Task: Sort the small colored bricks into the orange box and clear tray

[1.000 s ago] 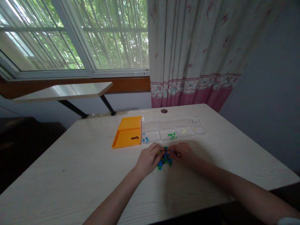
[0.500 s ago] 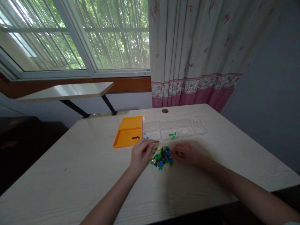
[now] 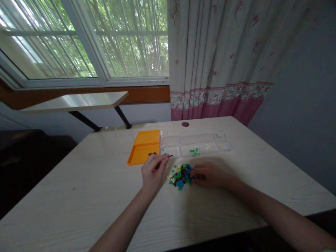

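A small heap of coloured pieces [image 3: 181, 175], blue, green, yellow and brown, lies on the pale wooden table [image 3: 78, 196]. My left hand [image 3: 153, 170] hovers just left of the heap, fingers pinched on a thin brown piece [image 3: 168, 156], near the orange tray [image 3: 143, 152]. That tray holds one brown piece, partly hidden by my fingers. My right hand [image 3: 207, 174] rests on the table at the heap's right edge with curled fingers; what they hold, if anything, is hidden. Behind the heap stands a clear compartment box [image 3: 195, 144] with blue, green and yellow pieces in separate cells.
A round cable hole [image 3: 185, 124] sits near the table's far edge. Beyond are a window, a patterned curtain with a pink hem [image 3: 217, 63] and a narrow shelf on black brackets [image 3: 73, 102]. The table's right corner drops off near the grey wall.
My left hand has left the heap with a brown piece pinched in it and moved left and back toward the orange tray. My right hand stayed by the heap.
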{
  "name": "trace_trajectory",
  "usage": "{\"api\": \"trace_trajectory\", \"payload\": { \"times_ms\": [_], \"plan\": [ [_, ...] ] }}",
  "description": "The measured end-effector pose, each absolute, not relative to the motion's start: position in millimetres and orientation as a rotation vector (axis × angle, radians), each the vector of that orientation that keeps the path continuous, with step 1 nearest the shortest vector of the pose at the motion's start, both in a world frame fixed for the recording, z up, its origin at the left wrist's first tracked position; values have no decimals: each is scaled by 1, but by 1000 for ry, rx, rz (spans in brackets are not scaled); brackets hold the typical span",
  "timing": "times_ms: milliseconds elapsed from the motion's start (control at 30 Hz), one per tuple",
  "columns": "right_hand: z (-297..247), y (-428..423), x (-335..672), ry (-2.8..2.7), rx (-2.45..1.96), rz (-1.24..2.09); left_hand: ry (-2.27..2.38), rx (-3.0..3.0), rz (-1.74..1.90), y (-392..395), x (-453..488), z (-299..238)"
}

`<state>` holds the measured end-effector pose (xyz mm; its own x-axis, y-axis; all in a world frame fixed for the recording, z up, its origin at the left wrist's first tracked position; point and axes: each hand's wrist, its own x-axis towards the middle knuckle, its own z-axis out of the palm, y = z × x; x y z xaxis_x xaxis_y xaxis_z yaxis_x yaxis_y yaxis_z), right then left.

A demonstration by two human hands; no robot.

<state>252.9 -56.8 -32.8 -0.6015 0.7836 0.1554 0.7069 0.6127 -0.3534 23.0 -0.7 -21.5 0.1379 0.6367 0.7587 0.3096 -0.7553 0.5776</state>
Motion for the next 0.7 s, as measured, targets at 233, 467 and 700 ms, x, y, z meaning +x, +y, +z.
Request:
{"api": "trace_trajectory", "payload": {
  "times_ms": [233,467,700],
  "plan": [
    [-34,-57,254,-2507,-1274,345,1089,2254,1565,9,10,-17],
    [-31,-55,256,-2513,-1241,392,1646,2602,1006,42,-34,-9],
    [-29,-56,259,-2471,-1227,423,1821,2644,751,44,-39,-8]
  ]
}}
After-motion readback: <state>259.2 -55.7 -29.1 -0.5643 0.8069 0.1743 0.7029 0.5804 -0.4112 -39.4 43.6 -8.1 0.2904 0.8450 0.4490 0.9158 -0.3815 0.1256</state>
